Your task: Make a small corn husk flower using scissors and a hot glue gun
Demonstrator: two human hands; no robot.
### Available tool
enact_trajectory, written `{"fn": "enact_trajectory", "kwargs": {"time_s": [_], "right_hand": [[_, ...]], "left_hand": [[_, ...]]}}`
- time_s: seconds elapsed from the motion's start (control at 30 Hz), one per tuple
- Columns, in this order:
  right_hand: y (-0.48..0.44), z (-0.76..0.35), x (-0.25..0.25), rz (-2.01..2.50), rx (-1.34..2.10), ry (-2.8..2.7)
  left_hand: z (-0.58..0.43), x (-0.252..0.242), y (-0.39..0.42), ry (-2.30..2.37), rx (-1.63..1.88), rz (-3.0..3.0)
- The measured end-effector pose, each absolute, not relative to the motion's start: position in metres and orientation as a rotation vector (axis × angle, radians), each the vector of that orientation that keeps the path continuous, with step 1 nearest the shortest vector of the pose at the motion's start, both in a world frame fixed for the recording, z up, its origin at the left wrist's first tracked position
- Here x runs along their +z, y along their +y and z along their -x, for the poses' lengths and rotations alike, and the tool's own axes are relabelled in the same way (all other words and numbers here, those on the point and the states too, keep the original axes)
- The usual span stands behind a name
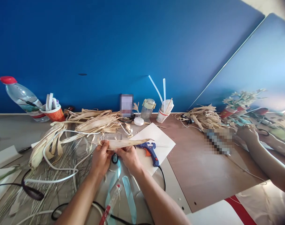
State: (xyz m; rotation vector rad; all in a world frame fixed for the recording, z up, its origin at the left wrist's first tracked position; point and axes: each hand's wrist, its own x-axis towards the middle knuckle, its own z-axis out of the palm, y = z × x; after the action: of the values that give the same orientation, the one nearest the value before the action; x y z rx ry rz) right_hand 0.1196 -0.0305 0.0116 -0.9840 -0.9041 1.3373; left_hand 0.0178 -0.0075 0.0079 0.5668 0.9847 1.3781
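Note:
Both of my hands grip one long dried corn husk strip [130, 143] that lies across the table in front of me. My left hand [100, 155] is closed on its left end. My right hand [128, 156] pinches it near the middle, and the free tip points right over a white sheet [164, 140]. A blue hot glue gun [151, 151] with an orange trigger rests on that sheet, just right of my right hand. Light blue ribbon strips [129, 195] lie below my wrists.
A heap of dried husks [90, 125] and thin stalks covers the left. A tilted water bottle [22, 98], an orange cup [53, 113], a jar [148, 108] and a cup of glue sticks [164, 109] stand along the blue wall. Another person's arm [264, 156] works at right.

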Motion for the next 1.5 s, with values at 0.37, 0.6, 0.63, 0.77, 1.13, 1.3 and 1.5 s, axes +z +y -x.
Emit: {"fn": "enact_trajectory", "kwargs": {"time_s": [0.37, 0.6, 0.63, 0.77, 1.13, 1.3, 1.5], "right_hand": [[-0.023, -0.125, 0.008, 0.799, 1.513, -0.381], [-0.020, -0.143, 0.016, 0.974, 1.347, -0.584], [-0.019, -0.145, 0.017, 1.001, 1.321, -0.623], [-0.019, -0.148, 0.017, 1.063, 1.249, -0.689], [-0.017, -0.148, 0.013, 1.143, 1.337, -0.668], [-0.017, -0.149, 0.014, 1.144, 1.302, -0.709], [-0.016, -0.155, 0.014, 1.123, 1.274, -0.722]], "left_hand": [[-0.010, 0.009, -0.006, 0.718, 1.257, -0.381], [-0.009, 0.002, -0.004, 0.737, 1.126, -0.402], [-0.008, 0.001, -0.004, 0.737, 1.110, -0.398], [-0.008, 0.001, -0.004, 0.654, 1.045, -0.402], [-0.006, 0.001, -0.004, 0.594, 1.030, -0.428], [-0.004, -0.002, -0.003, 0.549, 0.994, -0.446], [-0.003, -0.005, -0.003, 0.509, 0.984, -0.453]]}}
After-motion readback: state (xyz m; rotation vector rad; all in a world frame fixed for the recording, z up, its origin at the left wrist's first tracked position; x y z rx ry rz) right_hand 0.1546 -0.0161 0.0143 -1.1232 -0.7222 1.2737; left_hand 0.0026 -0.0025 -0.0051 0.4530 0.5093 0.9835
